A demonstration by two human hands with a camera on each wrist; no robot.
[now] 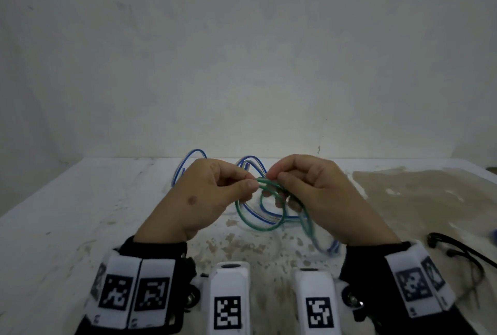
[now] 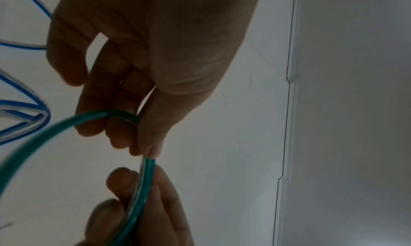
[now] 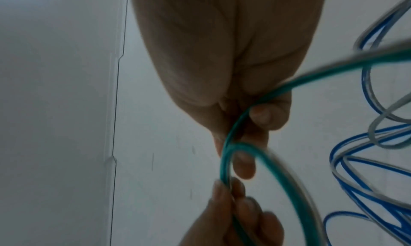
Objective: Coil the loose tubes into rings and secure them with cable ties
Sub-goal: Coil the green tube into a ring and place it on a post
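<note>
- Nearest: left hand (image 1: 212, 195) and right hand (image 1: 320, 195) raised above the white surface (image 1: 80, 200), each pinching the green tube (image 1: 258, 223) between thumb and fingertips, tips close together.
- Just below: green tube looped into rough rings, hanging from both pinches.
- Right edge: black cable ties (image 1: 457, 250) lying apart.
- Farther back: blue-and-clear tubes (image 1: 193, 156) loose, sprawled toward the wall (image 1: 242, 52).

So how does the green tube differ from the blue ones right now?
The green tube is pinched by the left hand and right hand and looped into rings; the blue tubes lie loose and unheld on the table. Both kinds are thin, flexible and untied.
</note>
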